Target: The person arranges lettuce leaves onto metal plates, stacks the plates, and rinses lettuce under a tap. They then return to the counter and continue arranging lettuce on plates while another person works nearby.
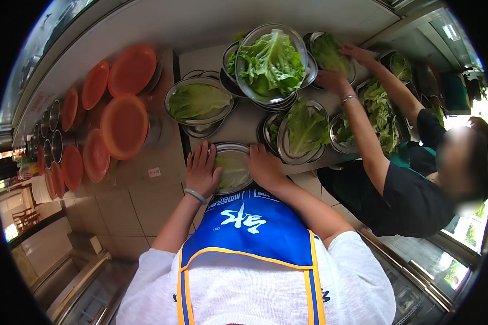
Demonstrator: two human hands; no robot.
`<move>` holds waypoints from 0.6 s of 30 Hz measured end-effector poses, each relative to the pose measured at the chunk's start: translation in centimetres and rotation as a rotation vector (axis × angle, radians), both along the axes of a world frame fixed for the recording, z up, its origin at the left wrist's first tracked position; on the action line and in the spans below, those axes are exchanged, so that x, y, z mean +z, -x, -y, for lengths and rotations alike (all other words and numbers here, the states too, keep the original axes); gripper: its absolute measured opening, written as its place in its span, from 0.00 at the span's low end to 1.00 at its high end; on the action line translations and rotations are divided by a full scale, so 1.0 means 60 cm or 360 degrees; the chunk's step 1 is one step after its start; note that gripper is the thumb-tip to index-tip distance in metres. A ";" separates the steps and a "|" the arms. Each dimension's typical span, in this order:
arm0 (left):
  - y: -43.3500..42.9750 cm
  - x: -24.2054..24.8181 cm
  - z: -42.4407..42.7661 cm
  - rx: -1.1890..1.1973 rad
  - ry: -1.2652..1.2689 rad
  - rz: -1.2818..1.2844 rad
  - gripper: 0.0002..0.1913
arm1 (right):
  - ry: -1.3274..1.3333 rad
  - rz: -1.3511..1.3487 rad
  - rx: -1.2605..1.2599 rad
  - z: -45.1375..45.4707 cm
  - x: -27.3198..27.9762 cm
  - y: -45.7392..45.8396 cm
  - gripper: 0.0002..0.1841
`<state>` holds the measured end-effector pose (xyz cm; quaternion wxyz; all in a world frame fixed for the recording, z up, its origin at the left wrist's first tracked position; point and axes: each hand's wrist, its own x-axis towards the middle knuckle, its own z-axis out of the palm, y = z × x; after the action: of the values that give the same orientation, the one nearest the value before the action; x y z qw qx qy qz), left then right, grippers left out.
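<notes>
In front of my apron lies an oval metal plate [232, 183] holding a pale green lettuce leaf [232, 172]. A hazy sheen lies over the leaf; it may be clear film. My left hand [202, 170] rests flat against the plate's left rim, fingers extended and slightly apart, a pale bangle on the wrist. At the right rim, my right hand [265, 166] has its fingers bent down, and their tips are hidden. Just beyond are an oval plate of lettuce [199, 101] on the left and another lettuce plate [303, 132] on the right.
A tall stack topped by a lettuce plate [271, 63] stands at the back. Orange round dishes [124, 126] and metal cups [57, 146] line the left. On the right, a co-worker's hands [333, 81] touch a lettuce plate [329, 53], beside a tray of loose lettuce [380, 113].
</notes>
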<state>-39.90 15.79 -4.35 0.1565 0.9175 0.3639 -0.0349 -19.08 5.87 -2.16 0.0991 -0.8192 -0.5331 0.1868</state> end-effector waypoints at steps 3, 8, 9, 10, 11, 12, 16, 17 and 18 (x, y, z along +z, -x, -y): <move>-0.005 0.030 -0.004 0.0055 0.0231 -0.0001 0.36 | -0.0275 0.0156 -0.0094 0.022 0.047 -0.065 0.12; -0.065 0.090 0.042 0.0230 0.0016 0.0782 0.24 | -0.0721 0.0705 -0.0405 0.018 0.034 -0.289 0.12; -0.088 0.096 0.047 0.0107 0.0070 0.0871 0.22 | -0.0641 0.0538 -0.0419 0.019 0.020 -0.318 0.13; -0.113 0.100 0.060 0.0120 0.0407 0.0859 0.22 | -0.0559 0.0370 -0.0429 0.021 0.007 -0.345 0.13; -0.137 0.100 0.074 0.0167 0.0761 0.0876 0.22 | -0.0419 0.0181 -0.0480 0.026 -0.006 -0.366 0.14; -0.165 0.096 0.087 0.0184 0.0884 0.0814 0.23 | -0.0499 -0.0057 -0.0498 0.034 -0.017 -0.383 0.14; -0.236 0.072 0.120 0.0183 0.1140 0.0730 0.24 | -0.0639 -0.0615 -0.0649 0.099 -0.043 -0.407 0.12; -0.245 0.066 0.125 0.0164 0.1174 0.0694 0.24 | -0.0689 -0.0738 -0.0681 0.115 -0.047 -0.408 0.12; -0.246 0.061 0.129 0.0101 0.1086 0.0621 0.25 | -0.0719 -0.0874 -0.0734 0.128 -0.051 -0.408 0.11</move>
<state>-25.12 8.03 -0.68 0.5198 0.7904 0.3230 0.0262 5.42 -1.81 -5.20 0.4538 -0.7945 -0.3173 0.2495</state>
